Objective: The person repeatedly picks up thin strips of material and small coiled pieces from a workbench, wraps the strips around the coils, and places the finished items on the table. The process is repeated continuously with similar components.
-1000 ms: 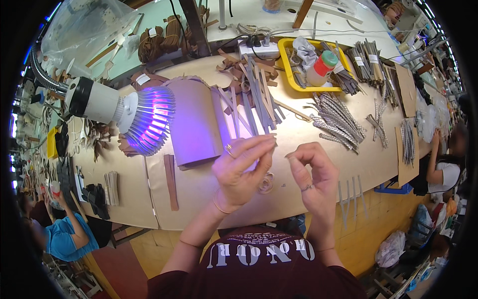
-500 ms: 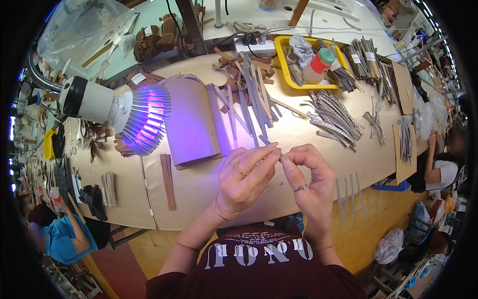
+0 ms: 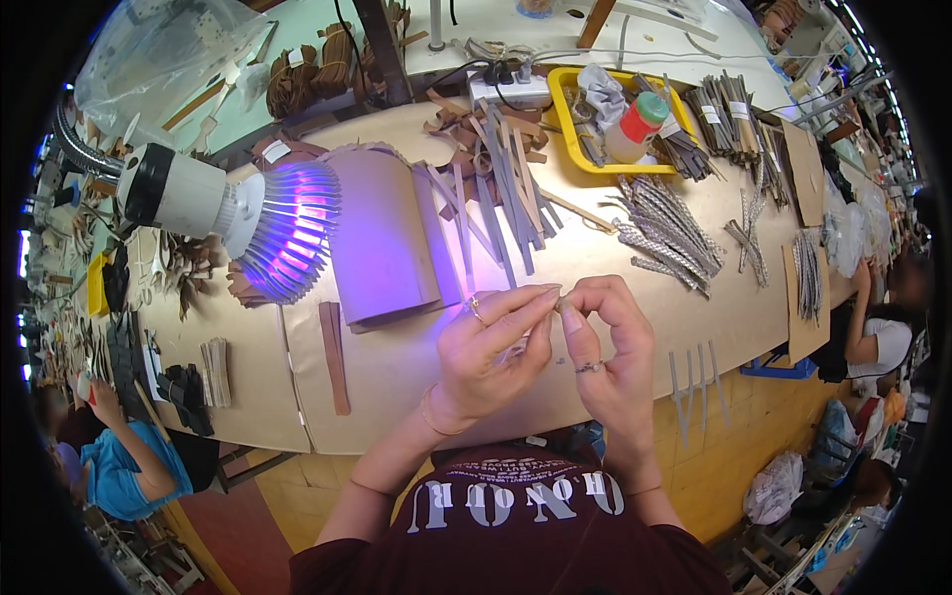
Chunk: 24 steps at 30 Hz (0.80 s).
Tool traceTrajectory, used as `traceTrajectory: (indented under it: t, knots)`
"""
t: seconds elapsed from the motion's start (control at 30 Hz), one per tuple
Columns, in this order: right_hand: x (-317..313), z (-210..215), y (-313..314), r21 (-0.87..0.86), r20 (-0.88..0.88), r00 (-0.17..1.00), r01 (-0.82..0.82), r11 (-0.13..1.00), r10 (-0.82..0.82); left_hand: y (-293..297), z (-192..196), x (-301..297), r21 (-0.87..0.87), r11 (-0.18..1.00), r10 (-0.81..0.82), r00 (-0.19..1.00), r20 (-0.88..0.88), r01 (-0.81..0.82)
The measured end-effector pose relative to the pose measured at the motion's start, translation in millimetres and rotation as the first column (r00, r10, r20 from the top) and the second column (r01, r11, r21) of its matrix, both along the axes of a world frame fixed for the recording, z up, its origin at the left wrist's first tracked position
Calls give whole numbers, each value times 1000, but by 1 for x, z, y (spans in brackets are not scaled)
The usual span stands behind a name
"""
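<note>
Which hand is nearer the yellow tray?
Right. The right hand sits below the yellow tray, a little right of its left wall; the left hand is farther off, lower left.

A purple lamp [image 3: 268, 233] lights the yellow tray [image 3: 557, 117].

Both forearms rise from below and meet in front of the chest. The left hand [image 3: 491, 352] is raised with its back to the camera, fingers stretched rightward, a ring on one finger and a thin band at the wrist. The right hand [image 3: 615, 347] curls in, thumb and forefinger pinched against the left fingertips [image 3: 547, 295]; it wears a ring too.
</note>
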State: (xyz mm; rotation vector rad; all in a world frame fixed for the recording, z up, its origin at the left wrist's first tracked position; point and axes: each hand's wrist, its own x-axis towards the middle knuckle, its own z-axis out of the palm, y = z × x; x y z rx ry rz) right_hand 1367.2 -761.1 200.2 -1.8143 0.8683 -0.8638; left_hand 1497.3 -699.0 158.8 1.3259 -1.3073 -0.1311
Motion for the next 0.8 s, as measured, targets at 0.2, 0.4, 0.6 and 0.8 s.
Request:
traceTrajectory:
  t: [0.2,0.4,0.6,0.8]
  knots:
    - [-3,-1,1,-150,-93,993,-91,984,77,6,6,8,139,977,-106,939,-327,159]
    - [-24,-34,-12,-159,-188,981,9,987,-39,49,23,27,106,992,124,717,-686,-70]
    - [-46,-90,-16,-68,-557,820,113,991,-132,109,61,56,-618,679,-231,683,-693,-397]
    - [-22,-104,23,-176,-658,747,-276,945,96,88,61,40,-722,683,-259,887,-382,-112]
